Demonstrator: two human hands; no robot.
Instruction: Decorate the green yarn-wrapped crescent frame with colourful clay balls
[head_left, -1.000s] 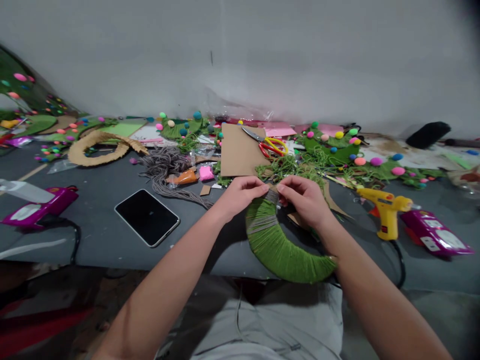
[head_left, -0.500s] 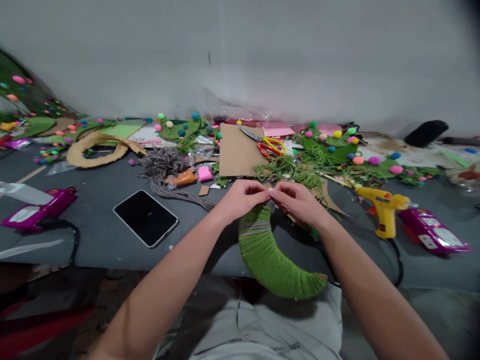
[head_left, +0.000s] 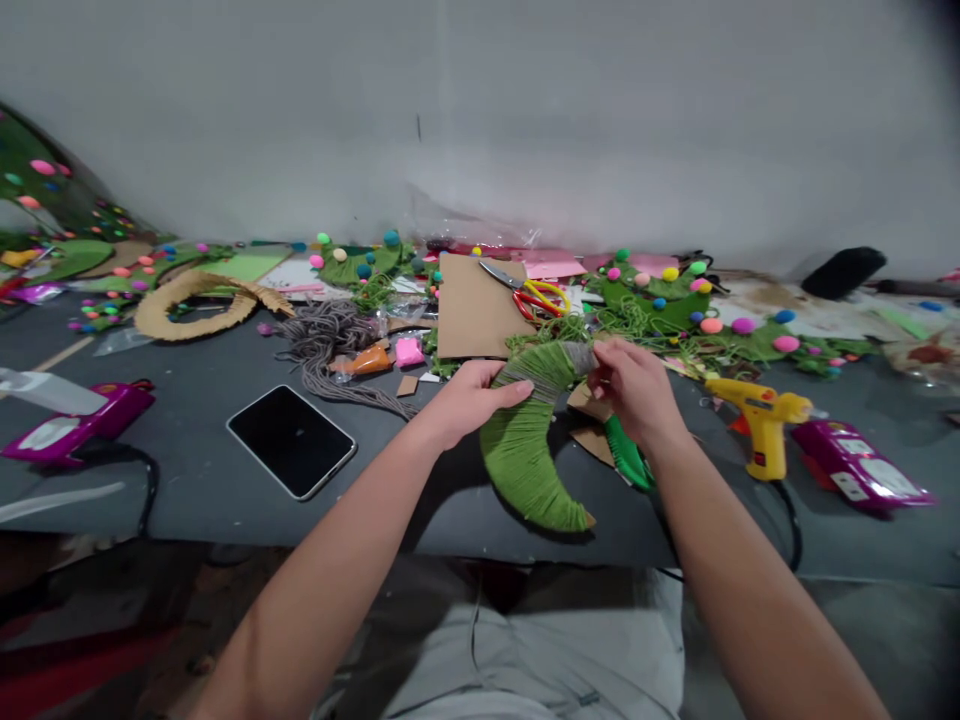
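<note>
A crescent wrapped in green yarn (head_left: 525, 465) is held over the near edge of the table, its lower tip pointing right with a bit of brown cardboard showing. Grey yarn (head_left: 579, 358) bands its upper end, and another grey band crosses lower down. My left hand (head_left: 480, 400) grips the crescent's upper left side, thumb on top. At the upper tip, my right hand (head_left: 634, 390) is closed with fingers pinched against the grey end; what lies between them is hidden. Just below my right hand lies a green object with a toothed edge (head_left: 628, 455), partly covered.
Scissors (head_left: 517, 285) lie on a cardboard sheet (head_left: 469, 320). A phone (head_left: 292, 440) and grey yarn bundle (head_left: 330, 335) are left; a yellow glue gun (head_left: 765, 420) and purple device (head_left: 862, 465) are right. Another purple device (head_left: 82, 425) stands far left. A cardboard ring (head_left: 195, 305) lies behind.
The crescent has turned and risen, its upper end now pointing right. My hands have parted: the left now grips the crescent's side, and the right has moved right to the tip.
</note>
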